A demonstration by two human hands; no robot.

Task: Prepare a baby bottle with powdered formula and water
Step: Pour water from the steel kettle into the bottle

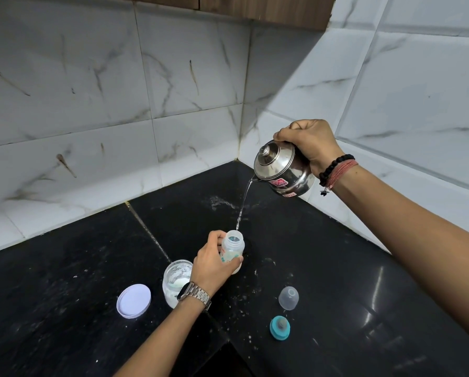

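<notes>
Steel kettle (283, 170) tilted in right grip (309, 144), fingers curled round its handle, water stream (243, 205) falling into open baby bottle (233, 251); bottle upright on black desk (323, 268), wrapped by left grip (214, 261); just behind left wrist, open powder jar (175, 278), its white lid (133, 300) beside; well right of left grip, clear cap (288, 297) and teal nipple ring (280, 327).

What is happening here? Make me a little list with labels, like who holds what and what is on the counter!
left hand: grips the baby bottle
right hand: holds the steel kettle, tilted
water: streams from the spout toward the bottle's open mouth
jar: open, white powder inside
jar lid: on the black counter
teal nipple ring: on the counter
clear cap: on the counter
</notes>
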